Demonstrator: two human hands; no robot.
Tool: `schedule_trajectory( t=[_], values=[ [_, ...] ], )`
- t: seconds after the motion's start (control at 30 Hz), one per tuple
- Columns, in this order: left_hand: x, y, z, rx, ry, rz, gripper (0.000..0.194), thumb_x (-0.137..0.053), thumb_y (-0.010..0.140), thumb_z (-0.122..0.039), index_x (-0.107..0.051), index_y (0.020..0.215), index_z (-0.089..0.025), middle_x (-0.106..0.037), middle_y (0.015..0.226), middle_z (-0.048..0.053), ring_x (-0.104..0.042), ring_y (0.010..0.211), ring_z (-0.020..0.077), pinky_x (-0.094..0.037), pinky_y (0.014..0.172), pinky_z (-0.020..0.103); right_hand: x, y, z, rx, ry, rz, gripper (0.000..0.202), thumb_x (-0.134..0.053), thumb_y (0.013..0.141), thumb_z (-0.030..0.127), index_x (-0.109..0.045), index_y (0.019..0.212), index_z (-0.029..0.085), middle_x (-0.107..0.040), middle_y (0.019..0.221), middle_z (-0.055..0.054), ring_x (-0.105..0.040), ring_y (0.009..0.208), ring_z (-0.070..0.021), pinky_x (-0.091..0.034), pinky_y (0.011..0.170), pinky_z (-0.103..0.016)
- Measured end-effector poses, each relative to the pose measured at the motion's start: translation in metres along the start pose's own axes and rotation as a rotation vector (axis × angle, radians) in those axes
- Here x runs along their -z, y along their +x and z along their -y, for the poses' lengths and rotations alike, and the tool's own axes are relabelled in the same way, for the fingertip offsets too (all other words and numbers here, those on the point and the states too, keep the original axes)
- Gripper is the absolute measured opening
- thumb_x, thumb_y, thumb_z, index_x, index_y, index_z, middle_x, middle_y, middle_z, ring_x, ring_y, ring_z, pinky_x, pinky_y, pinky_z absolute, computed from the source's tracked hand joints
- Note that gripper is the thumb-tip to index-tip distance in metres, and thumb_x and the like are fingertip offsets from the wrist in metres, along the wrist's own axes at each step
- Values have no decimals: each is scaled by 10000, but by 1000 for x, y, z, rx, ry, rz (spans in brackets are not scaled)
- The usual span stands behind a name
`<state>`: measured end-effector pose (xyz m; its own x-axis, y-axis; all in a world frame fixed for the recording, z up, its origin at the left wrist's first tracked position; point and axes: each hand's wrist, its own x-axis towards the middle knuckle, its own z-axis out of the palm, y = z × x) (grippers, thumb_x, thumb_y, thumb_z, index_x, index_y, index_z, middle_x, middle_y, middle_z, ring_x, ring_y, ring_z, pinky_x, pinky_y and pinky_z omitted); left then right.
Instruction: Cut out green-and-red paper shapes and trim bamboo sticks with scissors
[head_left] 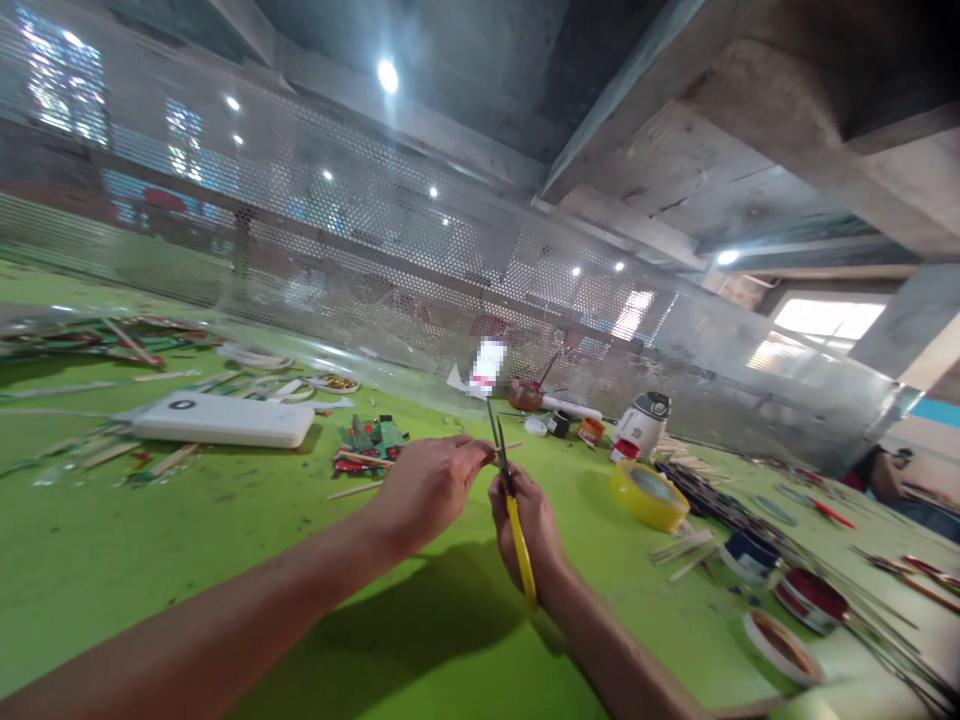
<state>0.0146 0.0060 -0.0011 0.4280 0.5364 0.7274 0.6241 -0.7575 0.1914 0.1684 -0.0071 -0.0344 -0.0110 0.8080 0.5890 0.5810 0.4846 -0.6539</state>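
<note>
Yellow-handled scissors (517, 545) are in my right hand (532, 525), whose fingers are wrapped round the handles, with the blades pointing up and away. Close beside it on the left, my left hand (435, 490) has its fingertips pinched together at the blades. A thin pale stick (513, 445) shows just past those fingertips, crossing near the blades; its other end is hidden by the fingers. Green and red painted pieces (371, 440) lie on the green table (225, 580) beyond my left hand.
A white power bank (225, 418) lies at left among sticks. To the right are a yellow tape roll (649, 495), a white bottle (643, 425), paint jars (750, 555), an open lid (782, 648) and thin rods. A perforated metal screen (337, 240) stands behind; a person (889, 475) is at far right.
</note>
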Motion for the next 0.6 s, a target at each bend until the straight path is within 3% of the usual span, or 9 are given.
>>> schedule_trajectory(
  t=[0.13,0.27,0.6],
  values=[
    [0,2,2,-8,-105,15,252,-433,904,-230,-674,931,-162,-705,866,68,-643,744,163,-486,679,270,3,-3,0,42,-38,22,204,-451,817,218,-617,906,141,-563,698,-26,-518,587,-137,-390,530,-231],
    [1,3,3,43,-140,44,246,-438,901,-226,-674,909,-157,-700,794,61,-638,702,155,-462,634,247,2,-2,-4,66,-73,44,207,-428,797,170,-620,859,127,-517,616,-2,-441,502,-110,-336,465,-212],
    [-7,0,1,144,32,6,221,-476,891,-285,-640,958,-153,-685,714,48,-615,608,154,-385,536,228,4,0,-10,93,-177,59,200,-440,748,123,-620,836,129,-550,625,-14,-459,515,-123,-348,505,-223]
  ],
)
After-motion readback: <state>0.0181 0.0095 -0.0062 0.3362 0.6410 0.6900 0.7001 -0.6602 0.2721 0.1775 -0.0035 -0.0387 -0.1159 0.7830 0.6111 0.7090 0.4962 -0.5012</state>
